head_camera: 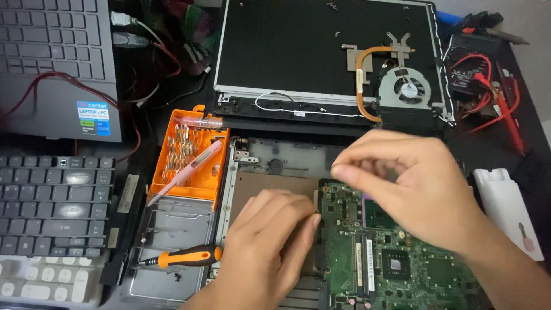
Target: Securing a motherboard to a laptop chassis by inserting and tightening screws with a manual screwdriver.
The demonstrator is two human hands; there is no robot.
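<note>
A dark, black-topped table is carrying everything, with the opened grey plastic laptop base sitting at its middle. Left of that base, a shallow silver metal tray is lying, with an orange plastic bit case just behind it. Farther left, a black keyboard is resting, and a grey laptop is standing behind it. Behind the base, a black flat lid panel is lying. Right of the base, a white plastic block is sitting.

Repair bench: opened laptop w/ motherboard, bit set.
</note>
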